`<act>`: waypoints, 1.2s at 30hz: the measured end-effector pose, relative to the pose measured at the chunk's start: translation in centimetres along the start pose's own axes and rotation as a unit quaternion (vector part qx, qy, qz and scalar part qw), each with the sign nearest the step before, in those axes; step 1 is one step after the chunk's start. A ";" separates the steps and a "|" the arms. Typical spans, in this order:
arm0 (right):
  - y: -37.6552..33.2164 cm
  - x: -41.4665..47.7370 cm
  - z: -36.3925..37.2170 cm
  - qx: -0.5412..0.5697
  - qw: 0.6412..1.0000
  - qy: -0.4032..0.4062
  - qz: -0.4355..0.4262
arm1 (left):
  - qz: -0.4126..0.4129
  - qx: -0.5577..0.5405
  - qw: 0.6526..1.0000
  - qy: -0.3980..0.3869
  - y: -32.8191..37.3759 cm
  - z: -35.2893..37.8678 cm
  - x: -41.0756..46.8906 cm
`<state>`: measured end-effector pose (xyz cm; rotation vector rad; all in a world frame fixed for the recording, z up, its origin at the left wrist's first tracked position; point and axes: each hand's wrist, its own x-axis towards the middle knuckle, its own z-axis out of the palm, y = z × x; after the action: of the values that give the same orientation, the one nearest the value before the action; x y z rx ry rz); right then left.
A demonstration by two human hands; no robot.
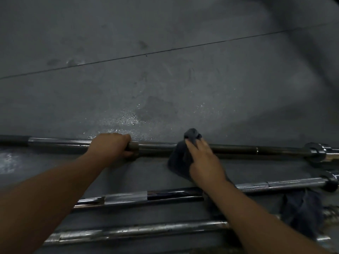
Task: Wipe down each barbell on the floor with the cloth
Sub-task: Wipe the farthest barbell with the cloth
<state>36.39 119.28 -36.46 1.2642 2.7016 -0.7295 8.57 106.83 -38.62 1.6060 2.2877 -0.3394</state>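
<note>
Seen from above by a head-worn camera, two bare arms reach up from the bottom of the frame to the farthest of three barbells lying roughly parallel on a grey floor (165,79). The far barbell (234,149) runs across the middle of the frame from left edge to right edge. The left hand (111,145) is curled around its shaft left of centre, apparently to keep the bar from rolling. The right hand (203,158), right of centre, lies with fairly straight fingers on a dark cloth (178,158) draped over the same bar, pressing it down; the thumb is hidden. The cloth bunches up beyond the fingertips and trails onto the floor below the bar. The stretch of shaft between the hands is bare, and to the right it runs clear as far as a shiny collar (314,151) near the right edge, which likely ends a wiping stroke. Below, the middle barbell (128,197) crosses under the right forearm, and the near barbell (146,230) lies along the bottom. A second dark cloth (302,211) sits crumpled at lower right between those two bars. The gaps between bars are narrow, so the trailing cloth could snag there. The upper half of the frame is open floor with a wet sheen and a thin seam line (165,50).
</note>
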 end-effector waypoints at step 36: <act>-2.2 0.4 1.1 -0.078 0.996 -0.024 -0.045 | 0.008 -0.106 0.963 -0.247 3.9 -3.2 3.6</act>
<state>34.37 117.86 -36.66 1.0821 2.7306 -0.5379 10.75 112.44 -37.11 1.2603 1.8596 -0.4219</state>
